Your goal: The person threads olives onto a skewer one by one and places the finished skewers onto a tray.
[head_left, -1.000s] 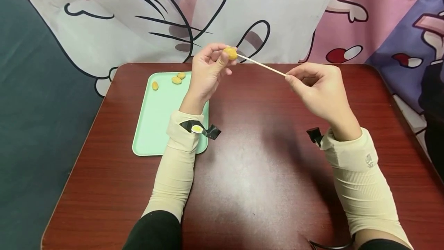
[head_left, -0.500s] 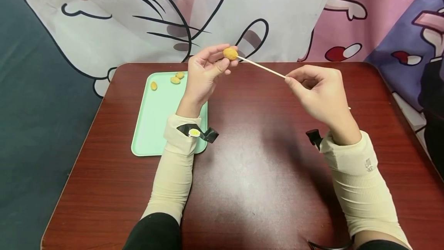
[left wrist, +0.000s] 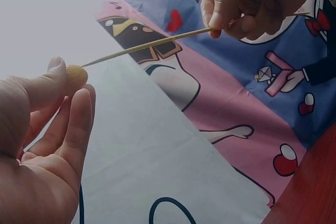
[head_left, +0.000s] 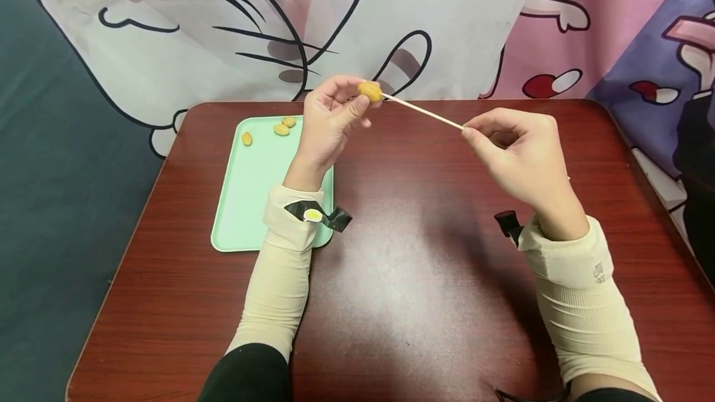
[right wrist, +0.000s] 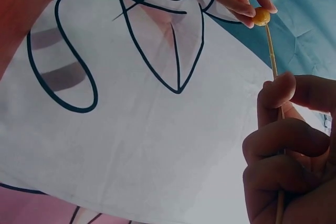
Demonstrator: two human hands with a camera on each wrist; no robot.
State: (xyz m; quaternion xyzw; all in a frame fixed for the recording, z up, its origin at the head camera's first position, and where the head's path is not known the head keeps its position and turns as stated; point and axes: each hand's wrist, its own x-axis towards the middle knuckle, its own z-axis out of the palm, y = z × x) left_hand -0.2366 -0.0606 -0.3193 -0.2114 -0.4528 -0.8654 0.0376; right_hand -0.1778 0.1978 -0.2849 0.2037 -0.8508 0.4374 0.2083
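Cartoon-printed cloth (head_left: pixel 463 11) behind a red-brown table (head_left: pixel 402 315)

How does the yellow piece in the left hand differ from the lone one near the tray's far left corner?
The held piece is pinched in the air by the left hand; the lone piece lies on the green tray. The held piece meets the tip of a stick gripped by the right hand, while no stick touches the lone piece. Both are yellowish and rounded.
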